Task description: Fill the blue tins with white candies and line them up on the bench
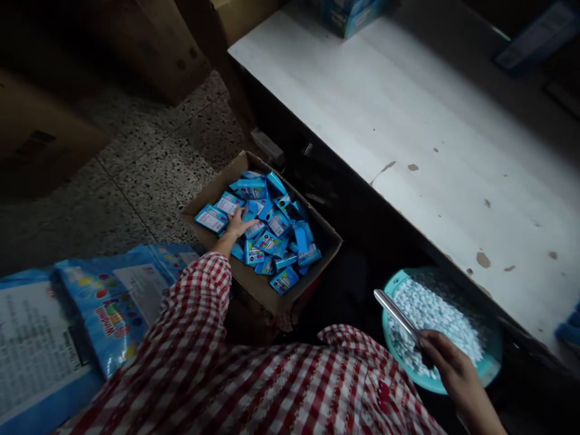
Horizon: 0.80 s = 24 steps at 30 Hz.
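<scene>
My left hand (238, 226) reaches into an open cardboard box (221, 175), its fingers spread over the small blue cartons (270, 243) heaped there. Its fingertips are at the cartons; none is clearly gripped. On the right, my right hand (446, 356) is closed round a long, shiny metal scoop (396, 313), which points up and to the left. This scoop is above a turquoise basin (393, 353) of pale blue-white pellets (437, 314). Part of the tool is hidden by my fingers.
A white table (408, 121) with worn patches runs diagonally along the right, its edge overhanging the basin. A blue carton (347, 18) stands at its far end. Large blue printed packs (111, 302) lie at lower left. Big cardboard boxes (45, 133) stand on the speckled floor (167, 163).
</scene>
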Each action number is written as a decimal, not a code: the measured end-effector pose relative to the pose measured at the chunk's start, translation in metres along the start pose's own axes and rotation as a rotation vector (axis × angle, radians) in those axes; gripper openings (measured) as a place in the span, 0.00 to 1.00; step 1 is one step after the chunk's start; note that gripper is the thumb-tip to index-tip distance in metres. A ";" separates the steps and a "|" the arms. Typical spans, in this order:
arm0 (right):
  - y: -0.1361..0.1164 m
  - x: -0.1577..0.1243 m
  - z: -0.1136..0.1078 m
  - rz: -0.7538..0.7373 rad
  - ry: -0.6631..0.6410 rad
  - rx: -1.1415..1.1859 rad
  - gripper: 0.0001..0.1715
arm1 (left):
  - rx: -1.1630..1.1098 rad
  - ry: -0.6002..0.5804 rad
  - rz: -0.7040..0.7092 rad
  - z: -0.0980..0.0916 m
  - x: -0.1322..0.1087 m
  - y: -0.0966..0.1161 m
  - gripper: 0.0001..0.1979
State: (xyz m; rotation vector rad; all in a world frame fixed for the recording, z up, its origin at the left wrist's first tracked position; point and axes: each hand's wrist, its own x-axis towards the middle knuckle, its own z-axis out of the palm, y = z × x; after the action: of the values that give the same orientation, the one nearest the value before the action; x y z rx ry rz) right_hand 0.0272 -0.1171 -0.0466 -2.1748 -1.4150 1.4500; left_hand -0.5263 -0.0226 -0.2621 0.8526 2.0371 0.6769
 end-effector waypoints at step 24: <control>0.148 -0.085 -0.087 -0.220 0.434 -0.342 0.20 | -1.031 -0.537 -0.366 0.185 -0.296 0.206 0.13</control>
State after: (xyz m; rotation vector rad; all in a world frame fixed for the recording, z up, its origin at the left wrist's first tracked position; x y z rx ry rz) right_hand 0.1794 -0.2328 -0.0349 -2.2418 -1.7511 0.6456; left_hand -0.1731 -0.0895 -0.0754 0.0220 1.0684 0.9981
